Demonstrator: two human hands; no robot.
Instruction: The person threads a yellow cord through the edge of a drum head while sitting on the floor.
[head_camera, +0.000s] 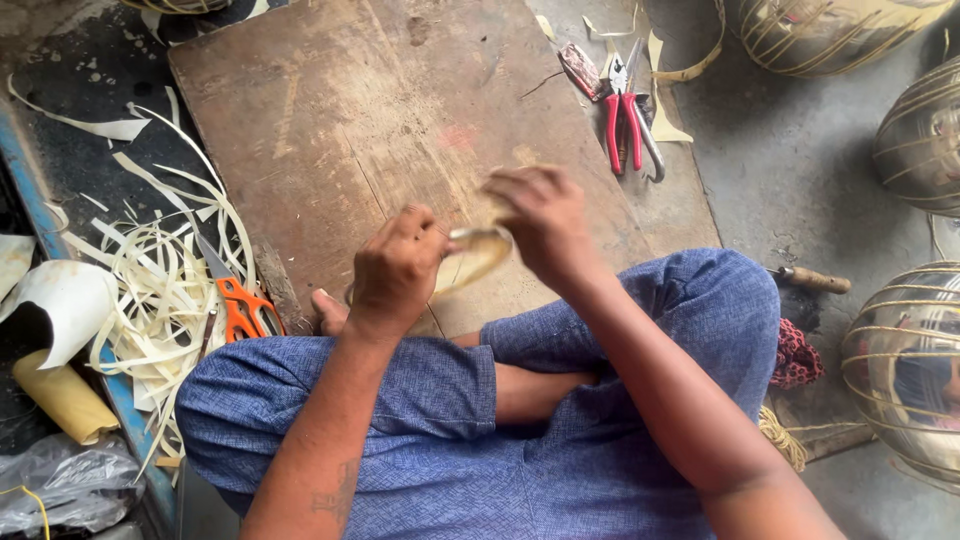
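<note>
Both of our hands are working 1 pale thin strip (472, 258) just above our crossed legs, over the near edge of the wooden board (400, 120). Our left hand (395, 270) is pinching the strip's left end, fingers closed together on it, and our right hand (545, 225) is clamped on its right end from above, thumb and fingers folded over it. The strip is curving between them into a shallow loop, so we are judging that we are in the middle of bending or curling it; the next move probably calls for a steady, even pull with both grips kept tight, since a thin strip like this could kink or split.

Beyond our right hand, 1 pair of red-handled pliers (628, 125) is lying at the board's far right edge, well apart from our fingers, with loose strips beside it. To the left of our left hand, orange-handled scissors (238, 300) are resting among a heap of pale shavings (160, 290), near our left knee. Our bare foot (328, 312) is showing just beside the left wrist.

Ahead of both hands the board is lying bare, giving us room to swing the strip forward. To the right of our right hand, past the knee, 3 round wire-wrapped globes (905, 365) are crowding the floor, so sideways room there is looking tighter. The board's right edge is running close to our right knee.
</note>
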